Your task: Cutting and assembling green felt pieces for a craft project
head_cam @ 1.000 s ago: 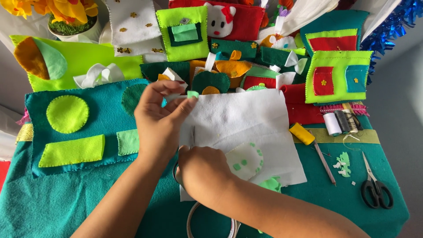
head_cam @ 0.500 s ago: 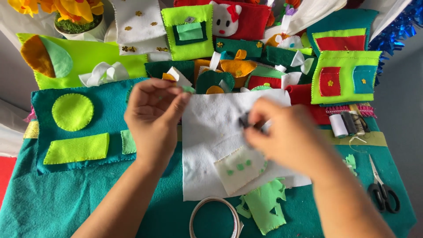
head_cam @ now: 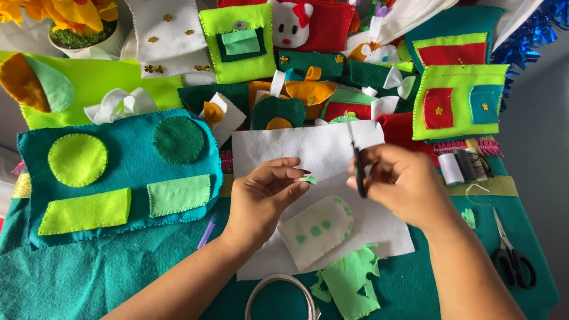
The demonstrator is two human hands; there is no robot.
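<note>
At the top left stands a white pot (head_cam: 89, 44) that holds green moss and orange-yellow flowers (head_cam: 59, 12); it is the only container that shows clearly.

The left hand (head_cam: 264, 195) pinches a tiny light green felt scrap (head_cam: 308, 179) between the thumb and the fingertips, so this grip is closed on the scrap. The scrap sticks out at the right end of the fingers, above the white felt sheet (head_cam: 314, 148) that lies on the teal cloth (head_cam: 89, 278).

The right hand (head_cam: 406, 186) is closed around small scissors (head_cam: 357, 163), whose blades point up, away from the person. The blades are just beside the scrap, to its right, but not touching it.

Under the hands, on the white sheet, lies a cream rounded felt piece (head_cam: 314, 231) with small green squares. Near the front edge lies a cut-up green felt piece (head_cam: 349, 284). Black-handled scissors (head_cam: 512, 255) lie well apart at the right, and a teal felt panel (head_cam: 118, 172) with green shapes lies at the left.
</note>
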